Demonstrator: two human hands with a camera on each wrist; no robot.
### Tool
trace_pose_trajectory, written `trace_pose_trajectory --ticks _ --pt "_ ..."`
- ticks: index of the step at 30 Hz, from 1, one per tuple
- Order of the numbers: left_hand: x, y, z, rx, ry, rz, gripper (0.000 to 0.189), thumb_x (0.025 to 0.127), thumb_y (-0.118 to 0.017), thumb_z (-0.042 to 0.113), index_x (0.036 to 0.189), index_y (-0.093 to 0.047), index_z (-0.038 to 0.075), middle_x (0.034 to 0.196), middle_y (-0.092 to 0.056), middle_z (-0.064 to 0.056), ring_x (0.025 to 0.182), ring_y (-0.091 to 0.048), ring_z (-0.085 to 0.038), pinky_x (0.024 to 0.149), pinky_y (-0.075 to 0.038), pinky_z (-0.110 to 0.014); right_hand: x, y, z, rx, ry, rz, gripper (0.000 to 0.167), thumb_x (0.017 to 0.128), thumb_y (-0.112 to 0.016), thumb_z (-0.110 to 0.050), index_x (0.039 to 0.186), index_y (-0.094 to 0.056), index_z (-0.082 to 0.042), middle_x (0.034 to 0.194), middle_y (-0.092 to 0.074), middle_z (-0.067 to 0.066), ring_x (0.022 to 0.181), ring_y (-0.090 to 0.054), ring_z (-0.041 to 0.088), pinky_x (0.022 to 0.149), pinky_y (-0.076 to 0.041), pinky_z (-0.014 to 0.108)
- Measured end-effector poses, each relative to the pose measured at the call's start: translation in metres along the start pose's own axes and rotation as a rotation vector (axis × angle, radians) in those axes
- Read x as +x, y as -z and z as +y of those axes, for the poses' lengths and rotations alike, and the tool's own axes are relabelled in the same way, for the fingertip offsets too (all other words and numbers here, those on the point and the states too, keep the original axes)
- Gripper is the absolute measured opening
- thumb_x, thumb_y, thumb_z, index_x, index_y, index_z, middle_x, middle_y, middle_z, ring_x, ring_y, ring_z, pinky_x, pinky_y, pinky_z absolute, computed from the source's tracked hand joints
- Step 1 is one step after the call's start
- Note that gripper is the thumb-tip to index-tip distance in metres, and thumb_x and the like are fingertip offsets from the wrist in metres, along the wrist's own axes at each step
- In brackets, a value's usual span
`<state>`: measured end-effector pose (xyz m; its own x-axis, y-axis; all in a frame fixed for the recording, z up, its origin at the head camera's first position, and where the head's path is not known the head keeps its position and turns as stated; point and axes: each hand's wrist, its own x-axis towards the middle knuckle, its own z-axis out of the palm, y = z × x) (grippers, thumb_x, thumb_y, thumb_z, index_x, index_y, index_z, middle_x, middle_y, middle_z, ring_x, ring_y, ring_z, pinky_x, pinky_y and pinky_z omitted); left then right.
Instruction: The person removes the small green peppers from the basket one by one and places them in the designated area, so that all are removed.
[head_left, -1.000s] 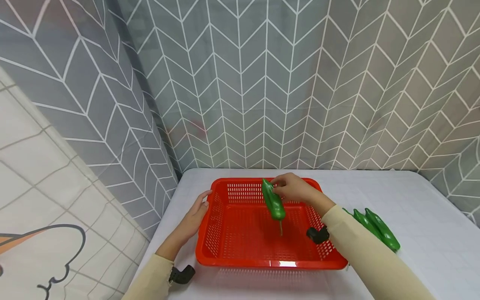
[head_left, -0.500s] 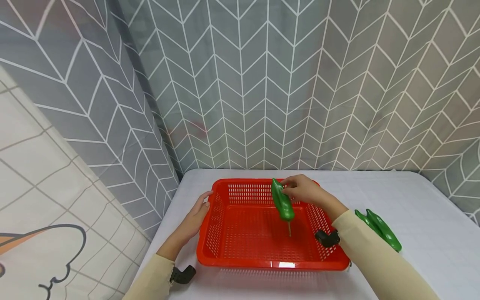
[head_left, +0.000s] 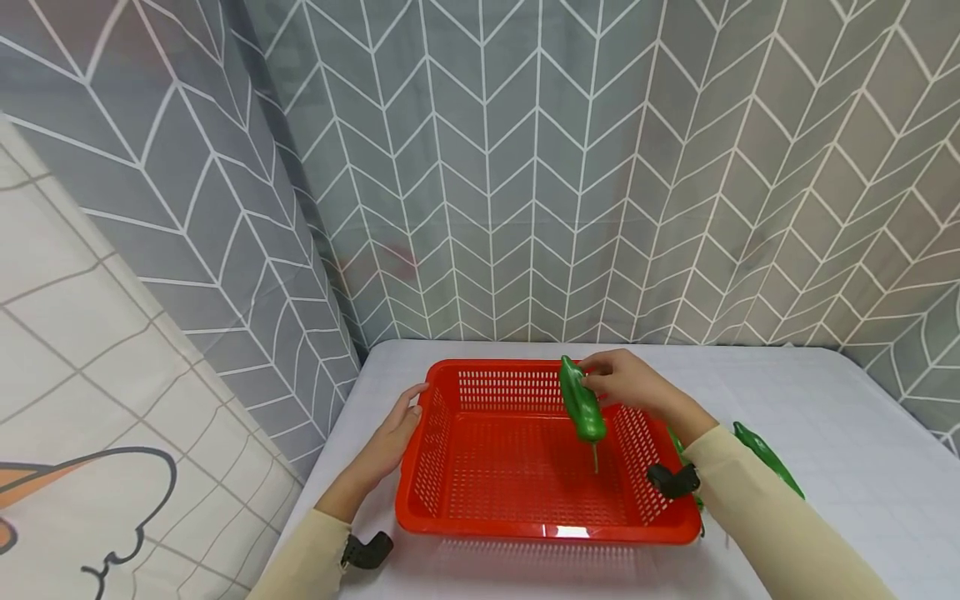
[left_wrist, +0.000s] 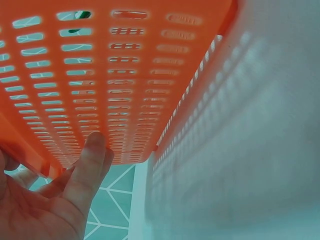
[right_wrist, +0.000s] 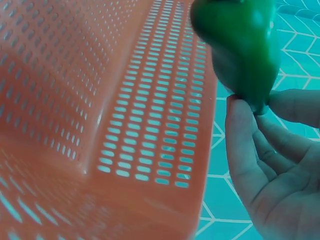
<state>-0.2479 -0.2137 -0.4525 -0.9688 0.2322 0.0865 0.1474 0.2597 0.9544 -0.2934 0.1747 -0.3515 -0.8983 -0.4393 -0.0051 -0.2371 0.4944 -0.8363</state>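
Note:
In the head view a red plastic basket (head_left: 517, 533) with slotted walls stands on the white-covered table. My right hand (head_left: 626, 383) pinches a long green pepper (head_left: 582, 404) over the basket's right half, its thin stem pointing down. In the right wrist view thumb and fingertips hold the narrow end of the pepper (right_wrist: 250, 55). My left hand (head_left: 390, 433) grips the basket's left rim near the back corner. The left wrist view has the thumb on the outer basket wall (left_wrist: 125, 95) and the fingers at the rim, partly hidden.
Right of the basket lies a green pepper (head_left: 767, 454) on the table (head_left: 847, 475), partly covered by my right sleeve. More green (head_left: 678, 442) shows between the basket and my right forearm. A grey chevron-patterned curtain (head_left: 525, 167) hangs behind the table.
My right hand has moved to the right with the pepper, still above the basket. The right forearm now covers more of the peppers on the table. My left hand stays on the rim.

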Motion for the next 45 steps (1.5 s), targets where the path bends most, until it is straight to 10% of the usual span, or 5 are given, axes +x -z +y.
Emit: trace_pose_trajectory --ticks 45 --pt "0.0 0.0 0.001 0.008 0.01 -0.005 0.045 0.112 -0.036 0.028 0.156 -0.029 0.02 0.126 -0.06 -0.016 0.103 -0.061 -0.025 0.093 -0.052 -0.035 -0.045 0.059 0.02 -0.071 -0.035 0.06 0.044 0.104 -0.054 -0.009 0.138 -0.046 0.019 0.115 -0.066 0.024 0.092 -0.07 0.028 0.08 -0.06 0.045"
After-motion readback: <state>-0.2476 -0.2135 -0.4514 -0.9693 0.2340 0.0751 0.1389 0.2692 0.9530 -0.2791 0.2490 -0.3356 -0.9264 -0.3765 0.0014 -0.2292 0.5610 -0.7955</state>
